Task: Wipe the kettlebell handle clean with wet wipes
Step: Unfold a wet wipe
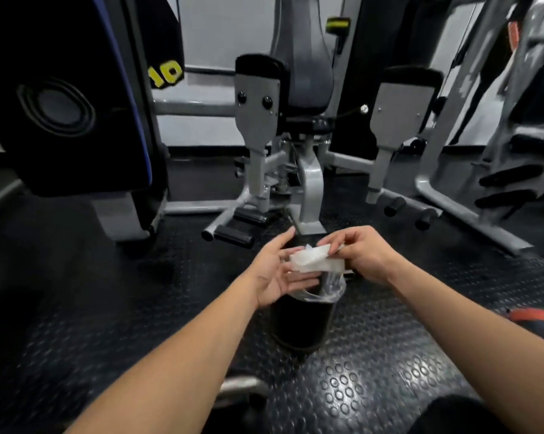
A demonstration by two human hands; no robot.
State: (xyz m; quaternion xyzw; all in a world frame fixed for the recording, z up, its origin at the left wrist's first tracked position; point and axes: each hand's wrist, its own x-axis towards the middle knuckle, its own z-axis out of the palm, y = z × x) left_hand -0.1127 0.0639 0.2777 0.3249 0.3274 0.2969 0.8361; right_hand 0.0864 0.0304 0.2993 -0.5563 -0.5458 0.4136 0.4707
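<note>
A crumpled white wet wipe [314,260] sits between both hands, directly above a small black cylindrical bin [302,321] on the floor. The right hand [363,256] pinches the wipe's right end, its fingers curled down onto the folded, damp-looking sheet. The left hand [278,274] is palm-up beside it, fingers straight and relaxed, their tips touching or just under the wipe's left edge. The bin is lined with a thin clear plastic bag [330,288] whose rim folds over the top; what lies inside cannot be made out.

At the bottom of the view, between the forearms, a dull grey metal loop is the kettlebell handle [242,386], blurred, with the dark bell below it mostly cut off.

The floor [374,371] is black rubber matting embossed with raised rings. Beyond stands a grey steel gym machine [308,170] with black padded seat and leg pads, and a black speaker box [61,108] at left.
</note>
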